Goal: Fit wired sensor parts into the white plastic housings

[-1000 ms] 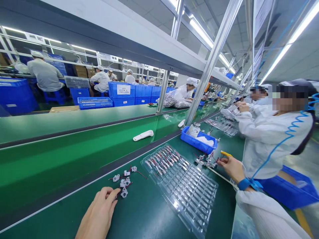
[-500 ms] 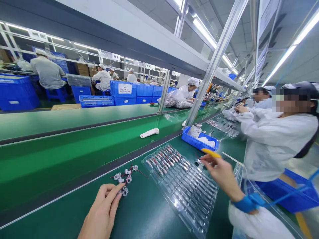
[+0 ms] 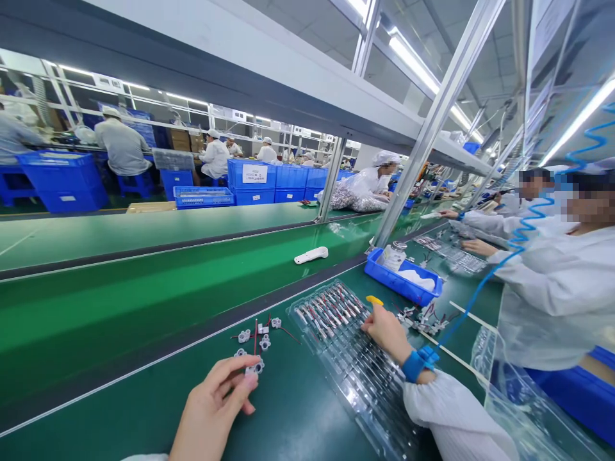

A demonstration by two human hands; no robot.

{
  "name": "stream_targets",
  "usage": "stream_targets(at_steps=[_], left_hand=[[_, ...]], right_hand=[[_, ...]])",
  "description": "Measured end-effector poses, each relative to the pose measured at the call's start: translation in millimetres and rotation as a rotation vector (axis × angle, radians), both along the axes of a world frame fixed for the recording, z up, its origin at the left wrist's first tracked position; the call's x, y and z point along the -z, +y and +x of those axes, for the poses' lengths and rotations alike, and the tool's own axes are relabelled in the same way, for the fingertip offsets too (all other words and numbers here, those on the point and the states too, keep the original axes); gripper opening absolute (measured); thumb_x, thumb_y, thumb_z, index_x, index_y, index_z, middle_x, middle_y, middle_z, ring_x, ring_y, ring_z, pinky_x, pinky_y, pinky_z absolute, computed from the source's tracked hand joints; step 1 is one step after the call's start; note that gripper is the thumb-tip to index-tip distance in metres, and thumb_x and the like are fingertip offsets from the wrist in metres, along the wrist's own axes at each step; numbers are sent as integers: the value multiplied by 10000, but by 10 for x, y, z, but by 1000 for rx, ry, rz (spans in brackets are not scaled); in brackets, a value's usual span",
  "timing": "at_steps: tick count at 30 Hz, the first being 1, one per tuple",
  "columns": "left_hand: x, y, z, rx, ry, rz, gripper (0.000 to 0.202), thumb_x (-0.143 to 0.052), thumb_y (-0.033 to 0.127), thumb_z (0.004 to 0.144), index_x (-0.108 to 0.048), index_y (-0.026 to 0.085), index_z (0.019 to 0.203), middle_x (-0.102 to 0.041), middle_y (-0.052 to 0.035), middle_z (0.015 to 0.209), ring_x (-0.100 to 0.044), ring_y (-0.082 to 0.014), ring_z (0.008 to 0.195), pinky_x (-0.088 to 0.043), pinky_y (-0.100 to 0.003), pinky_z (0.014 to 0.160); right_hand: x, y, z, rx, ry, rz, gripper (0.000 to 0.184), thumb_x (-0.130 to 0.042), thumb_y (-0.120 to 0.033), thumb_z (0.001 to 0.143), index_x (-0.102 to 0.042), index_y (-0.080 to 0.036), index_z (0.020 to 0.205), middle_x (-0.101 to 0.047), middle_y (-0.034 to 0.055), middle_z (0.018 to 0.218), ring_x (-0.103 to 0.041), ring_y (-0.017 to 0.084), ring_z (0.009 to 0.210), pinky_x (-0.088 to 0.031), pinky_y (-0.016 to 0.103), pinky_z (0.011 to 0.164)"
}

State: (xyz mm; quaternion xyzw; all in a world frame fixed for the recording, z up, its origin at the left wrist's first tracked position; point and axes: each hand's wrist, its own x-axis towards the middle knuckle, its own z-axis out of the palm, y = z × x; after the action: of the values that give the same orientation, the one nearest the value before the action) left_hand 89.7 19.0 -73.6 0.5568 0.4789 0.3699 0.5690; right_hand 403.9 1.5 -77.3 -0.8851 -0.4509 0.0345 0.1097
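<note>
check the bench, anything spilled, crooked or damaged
Nothing looks plainly spilled or damaged. Least tidy are the grey parts near the left hand: they lie scattered at mixed angles, with loose red wires, unlike the rows in the tray.

Before me, a dark green worktop (image 3: pixel 293 419) runs along a brighter green band (image 3: pixel 134 294). Above the band I see a long grey shelf (image 3: pixel 250 77), and beside it slanting metal posts (image 3: pixel 436 128). Under the ceiling (image 3: pixel 307 25), tube lights (image 3: pixel 413 61) shine white. Further away, to the left, there are blue stools (image 3: pixel 136 186) and stacked blue crates (image 3: pixel 291 176), one with a white label (image 3: pixel 254 173).
</note>
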Motion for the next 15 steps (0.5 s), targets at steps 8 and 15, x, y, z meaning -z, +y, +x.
stream_targets(at_steps=[8, 15], left_hand=[[-28, -82, 78, 20, -293, -227, 427, -767, 426, 545, -659, 178, 875, -650, -61, 819, -601, -182, 686, -514, -250, 539], [-53, -136, 106, 34, -515, -400, 321, -791, 329, 577, -693, 144, 820, -668, -66, 800, -588, -138, 693, -513, -196, 548]], right_hand=[[-159, -248, -527, -311, 278, 199, 105, -584, -190, 678, -487, -209, 644, -607, -9, 666, -588, 153, 671, -437, 264, 644], [-161, -467, -1285, -571, 715, 386, 25, -580, -196, 670, -567, -210, 655, -613, -3, 643, -542, 127, 561, -436, 228, 536]])
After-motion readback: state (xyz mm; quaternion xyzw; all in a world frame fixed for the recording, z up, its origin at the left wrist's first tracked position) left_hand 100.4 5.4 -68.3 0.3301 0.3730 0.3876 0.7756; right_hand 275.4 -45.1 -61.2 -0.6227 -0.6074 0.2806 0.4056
